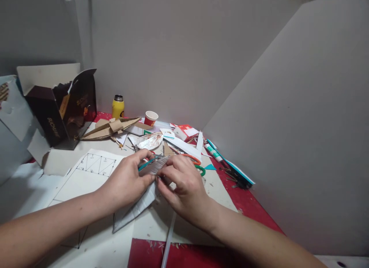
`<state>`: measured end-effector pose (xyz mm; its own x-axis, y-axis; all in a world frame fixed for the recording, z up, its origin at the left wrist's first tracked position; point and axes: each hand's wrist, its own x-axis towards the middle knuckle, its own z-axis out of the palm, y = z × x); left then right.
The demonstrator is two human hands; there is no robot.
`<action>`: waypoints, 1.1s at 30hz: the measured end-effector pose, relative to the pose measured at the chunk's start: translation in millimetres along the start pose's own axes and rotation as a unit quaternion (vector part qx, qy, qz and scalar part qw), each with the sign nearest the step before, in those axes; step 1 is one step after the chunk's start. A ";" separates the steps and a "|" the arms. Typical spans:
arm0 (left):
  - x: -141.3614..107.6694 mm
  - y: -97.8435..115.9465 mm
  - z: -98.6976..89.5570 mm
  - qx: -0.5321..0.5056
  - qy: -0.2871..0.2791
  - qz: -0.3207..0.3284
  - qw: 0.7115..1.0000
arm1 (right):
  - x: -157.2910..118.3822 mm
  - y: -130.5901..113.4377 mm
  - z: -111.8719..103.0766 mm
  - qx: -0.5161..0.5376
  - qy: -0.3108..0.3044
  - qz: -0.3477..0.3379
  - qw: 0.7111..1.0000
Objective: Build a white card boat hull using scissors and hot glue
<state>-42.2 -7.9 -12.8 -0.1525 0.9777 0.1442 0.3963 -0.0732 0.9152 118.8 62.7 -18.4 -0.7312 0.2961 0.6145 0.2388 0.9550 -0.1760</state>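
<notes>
My left hand (127,179) grips a long, folded piece of grey-white cardboard (141,206) with a bluish edge near its far end. The piece slants from the lower left up toward the right. Close beside it, my right hand (186,183) has its fingertips pinched together at the cardboard's edge, near my left thumb. Whether anything small sits between those fingertips is hidden. Orange (191,159) and green (201,170) loop handles, apparently of scissors, show just behind my right hand. A thin whitish stick (169,237) extends below it toward the front.
A paper with a drawn truss pattern (98,164) lies at left. Behind are a dark open box (66,114), a yellow bottle (118,107), a boat-shaped cardboard piece (111,129), a paper cup (150,118) and crumpled foil (149,141). A tube (213,152) lies near the right wall.
</notes>
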 end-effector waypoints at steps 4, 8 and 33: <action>0.7 1.9 0.6 -0.033 -0.016 -0.023 0.999 | -4.1 -0.3 6.3 0.058 0.039 0.026 0.997; 1.6 2.3 1.6 -0.079 -0.037 -0.034 0.996 | -10.2 -2.7 9.9 0.070 0.087 0.013 0.994; 6.4 1.7 -5.4 -0.081 -0.100 -0.138 0.982 | -18.0 13.2 -71.2 0.255 -0.058 0.298 0.918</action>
<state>-47.4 -2.9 -8.3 -0.0464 0.9827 -0.1795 0.2142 0.1853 0.9591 180.6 68.6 22.9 -0.6380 0.7407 0.2105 0.3104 0.4975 -0.8100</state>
